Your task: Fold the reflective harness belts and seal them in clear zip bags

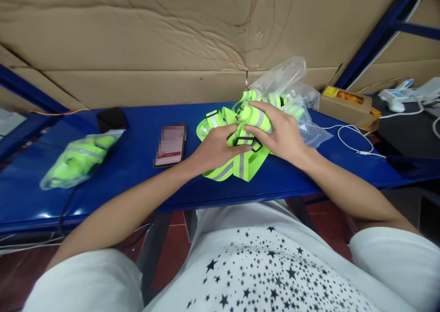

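A neon-yellow reflective strap (242, 164) with grey stripes lies partly loose on the blue table in front of me. Part of it is bunched into a roll, and my right hand (280, 131) is wrapped around that roll from the right. My left hand (223, 147) pinches the strap near a black plastic buckle (252, 142), its fingertips partly hidden by the folds. More loops of the strap spread left of and below my hands. Behind my right hand lies a clear plastic bag (309, 124) with more neon-yellow strap in it.
On the blue table (137, 183), a phone (171, 145) lies left of my hands. Farther left are a bagged neon-yellow bundle (80, 161) and a black wallet-like object (112, 119). An open cardboard box (345, 108) and a white cable (357, 140) are at right. Cardboard lines the back.
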`<state>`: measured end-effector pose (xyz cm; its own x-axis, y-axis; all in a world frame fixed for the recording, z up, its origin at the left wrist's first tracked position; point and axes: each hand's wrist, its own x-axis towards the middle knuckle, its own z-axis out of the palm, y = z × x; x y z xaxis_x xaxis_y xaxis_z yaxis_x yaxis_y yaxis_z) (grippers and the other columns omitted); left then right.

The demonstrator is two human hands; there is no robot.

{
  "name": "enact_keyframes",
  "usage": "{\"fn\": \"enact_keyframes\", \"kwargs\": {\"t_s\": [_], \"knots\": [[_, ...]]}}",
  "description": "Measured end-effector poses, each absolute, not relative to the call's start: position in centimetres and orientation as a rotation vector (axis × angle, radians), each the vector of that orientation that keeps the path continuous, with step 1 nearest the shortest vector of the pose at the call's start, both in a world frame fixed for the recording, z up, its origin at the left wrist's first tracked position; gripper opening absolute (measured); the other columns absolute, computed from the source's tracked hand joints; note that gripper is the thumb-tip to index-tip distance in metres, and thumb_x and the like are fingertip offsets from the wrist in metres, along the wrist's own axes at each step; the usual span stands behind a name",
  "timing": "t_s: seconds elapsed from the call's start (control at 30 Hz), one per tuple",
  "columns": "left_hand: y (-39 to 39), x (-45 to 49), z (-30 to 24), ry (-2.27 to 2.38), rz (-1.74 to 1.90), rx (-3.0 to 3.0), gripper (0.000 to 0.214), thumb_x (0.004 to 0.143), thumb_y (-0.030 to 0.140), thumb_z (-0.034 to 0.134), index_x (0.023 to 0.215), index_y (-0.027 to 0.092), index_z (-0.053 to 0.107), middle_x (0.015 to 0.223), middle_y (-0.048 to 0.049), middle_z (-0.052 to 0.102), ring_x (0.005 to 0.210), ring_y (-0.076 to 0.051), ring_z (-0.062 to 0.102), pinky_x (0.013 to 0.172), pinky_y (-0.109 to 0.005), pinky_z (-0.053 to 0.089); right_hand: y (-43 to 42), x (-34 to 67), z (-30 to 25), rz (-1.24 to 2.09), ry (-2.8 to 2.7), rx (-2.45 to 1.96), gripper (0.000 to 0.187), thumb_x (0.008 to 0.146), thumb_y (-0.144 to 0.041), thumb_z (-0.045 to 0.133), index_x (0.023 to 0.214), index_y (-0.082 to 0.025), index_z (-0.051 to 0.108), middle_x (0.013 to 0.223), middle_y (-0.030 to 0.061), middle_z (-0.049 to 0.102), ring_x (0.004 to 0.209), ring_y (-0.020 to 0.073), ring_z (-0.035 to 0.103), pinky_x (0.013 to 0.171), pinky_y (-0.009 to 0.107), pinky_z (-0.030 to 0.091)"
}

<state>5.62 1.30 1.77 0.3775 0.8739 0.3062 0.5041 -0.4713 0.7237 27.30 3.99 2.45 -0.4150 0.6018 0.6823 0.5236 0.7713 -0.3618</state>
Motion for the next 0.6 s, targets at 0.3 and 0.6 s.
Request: {"fn": "enact_keyframes", "kwargs": {"t_s": [0.3,0.6], "knots": [[1.4,6.2,1.5,1.074,1.081,1.781,0.043,0.072,0.044,0.091,0.089,0.021,0.059,0.088,0.0011,0.063,0.083,-0.018,0.058,0.076,-0.03,0.042,4.4,27.5,2.1,0.019,-2.095,-0.844,0.062,0.1,-0.06,0.061,0.146,-0.019,0.06,0.146,0.0136,0.067,0.136,0.0348,0.063,0.117,0.052,0.052],[2.4,5.6,1.4,0.963,0.91,1.521,0.035,0.067,0.037,0.095,0.091,0.021,0.075,0.092,0.0005,0.07,0.094,-0.018,0.066,0.086,-0.032,0.051,4.4,27.3,2.0,0.043,-2.085,-0.835,0.063,0.098,-0.063,0.062,0.143,-0.019,0.063,0.143,0.0139,0.069,0.133,0.0338,0.066,0.115,0.05,0.053]]}}
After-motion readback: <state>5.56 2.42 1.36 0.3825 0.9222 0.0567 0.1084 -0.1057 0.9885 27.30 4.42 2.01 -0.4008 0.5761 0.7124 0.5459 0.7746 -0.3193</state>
